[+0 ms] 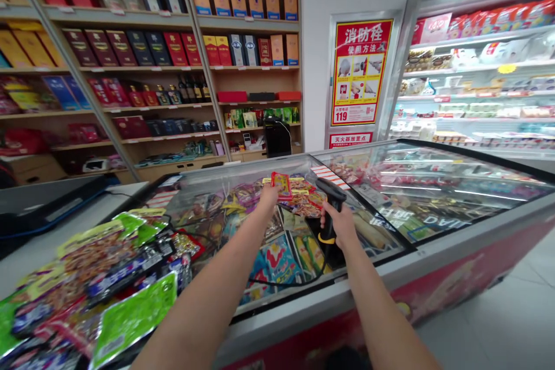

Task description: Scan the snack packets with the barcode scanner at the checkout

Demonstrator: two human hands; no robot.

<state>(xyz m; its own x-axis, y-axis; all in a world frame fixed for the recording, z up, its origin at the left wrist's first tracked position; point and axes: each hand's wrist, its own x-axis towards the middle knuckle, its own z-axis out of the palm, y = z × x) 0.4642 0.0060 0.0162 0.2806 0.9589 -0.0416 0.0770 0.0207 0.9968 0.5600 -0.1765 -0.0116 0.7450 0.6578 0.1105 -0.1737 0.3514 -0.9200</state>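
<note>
Packet, red with a yellow panel, is pinched at its lower left edge by the left hand, out over the glass top of a chest freezer; its print is too small to read. Just to its right, the right hand wraps its fingers around the handle of a black scanner with a yellow band near the base. White lettering on the freezer glass slants too much to make out. Left, a heap of snack packets bears blurred labels, a bright green packet in front. Behind, a red poster reads 消防栓 and 使用方法, with 119 below; a sign underneath reads 灭火器放置点. Boxes on the shelves carry brands too small to read.
</note>
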